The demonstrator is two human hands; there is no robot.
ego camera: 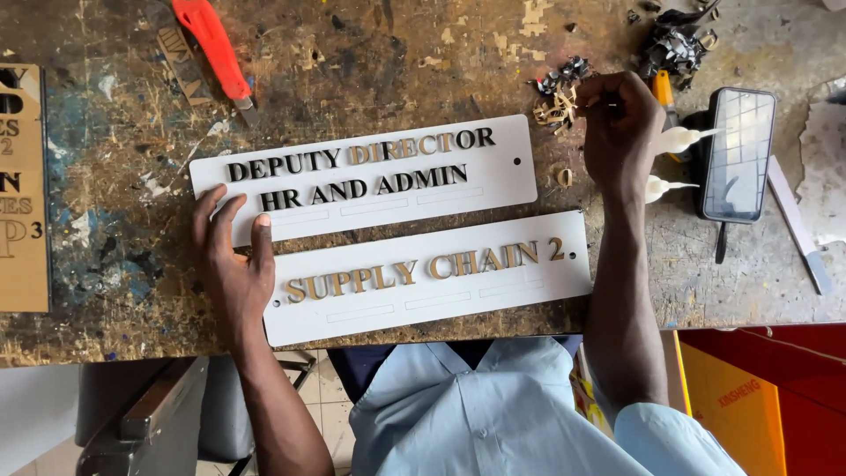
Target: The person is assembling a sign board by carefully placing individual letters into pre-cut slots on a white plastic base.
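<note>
At nine o'clock the left hand [231,264] lies flat, fingers [204,216] spread on the upper white sign plate [370,150]; the lower sign plate [493,286] sits just below on the tabletop [106,176]. At two o'clock the right hand [617,123] pinches small letter scraps [557,106], near a phone [738,154].

Light blue button-up shirt w/ short sleeves, dark collar area at neck, forearms bare, no gloves.

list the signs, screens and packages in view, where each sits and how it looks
Upper sign plate: white strip, dark and gold raised letters, under left hand.
Lower sign plate: white, gold letters, near table edge.
Tan board: left edge.
Phone: dark screen, beside right hand.
Orange box: bottom right.
</note>
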